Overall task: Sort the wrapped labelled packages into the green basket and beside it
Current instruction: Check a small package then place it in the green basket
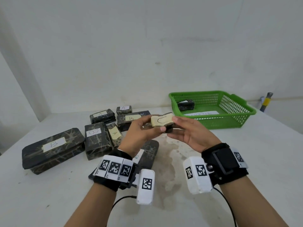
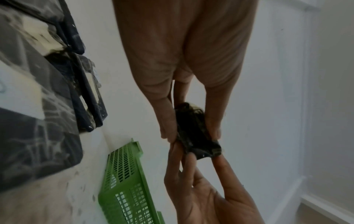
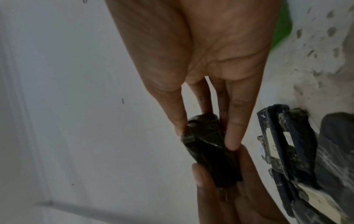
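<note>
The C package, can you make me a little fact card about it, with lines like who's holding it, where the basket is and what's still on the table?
held thing: C package, dark wrap, pale label
holders: left hand and right hand, each pinching one end
height: in the air above the table
basket: green, far right, behind the hands
in basket: one dark package and a white paper
on table, left: wrapped packages labelled A and B

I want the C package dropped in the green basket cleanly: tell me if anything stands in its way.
Nothing visible does. Both the left hand and right hand hold the C package in the air, just short of the green basket, whose near rim is unobstructed. Inside lie one dark package at the far left and a white paper.
</note>
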